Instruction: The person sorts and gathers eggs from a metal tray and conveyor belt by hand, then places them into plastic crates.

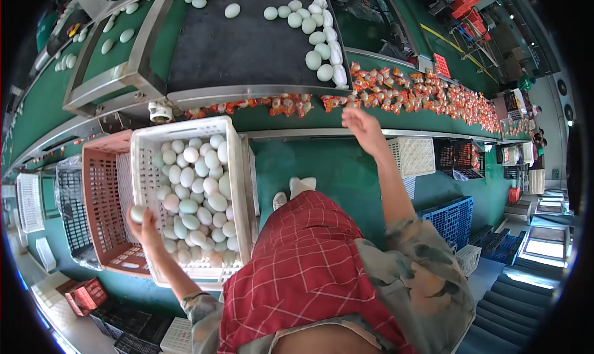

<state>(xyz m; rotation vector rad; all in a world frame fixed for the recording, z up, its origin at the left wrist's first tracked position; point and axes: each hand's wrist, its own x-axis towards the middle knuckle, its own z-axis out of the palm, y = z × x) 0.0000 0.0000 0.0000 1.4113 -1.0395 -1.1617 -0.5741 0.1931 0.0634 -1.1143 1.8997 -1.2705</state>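
My left hand (pixel 147 230) is closed around a pale egg (pixel 137 213). It is over the left rim of a white slatted crate (pixel 143 168), at the side of a brown-red crate (pixel 102 199). Many pale green, white and pinkish eggs (pixel 197 187) fill the white crate. My right hand (pixel 365 130) is raised over the near edge of a green conveyor belt (pixel 396 117), its fingers stretched out with nothing in them. Small red-orange wrapped packets (pixel 427 97) lie along that belt, just beyond my fingers.
Ahead, a metal-framed black tray (pixel 241 51) bears loose eggs and a white padded strip (pixel 335 44). A white crate (pixel 413 156), a black crate (pixel 458 158) and a blue crate (pixel 448 221) stand to the right. More crates (pixel 86 295) sit at the lower left.
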